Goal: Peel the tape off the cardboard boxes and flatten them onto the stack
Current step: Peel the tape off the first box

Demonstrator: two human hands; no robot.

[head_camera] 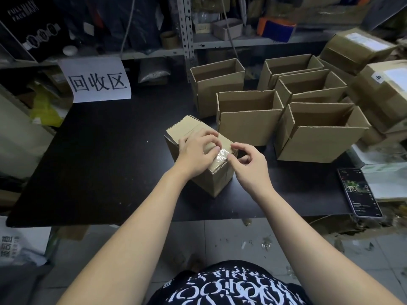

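On our black table point(99, 150), just left of the open boxes point(248, 122), the box point(220, 177) sits near the middle, corner toward us. Our left hand point(196, 150) lies flat across its top, fingers spread and pressing. Our right hand point(248, 160), fingers curled, pinches the crinkled tape point(222, 154) at its near top edge.

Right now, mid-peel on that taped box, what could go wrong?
1. The clear tape is crumpled at the near top edge of the cardboard box, where the right hand picks at it; it may tear and leave strips behind.
2. Only the left hand presses on the box top; a hard pull could tip or slide it.
3. The phone lies by the right front corner of the table; a swung elbow might knock it off.
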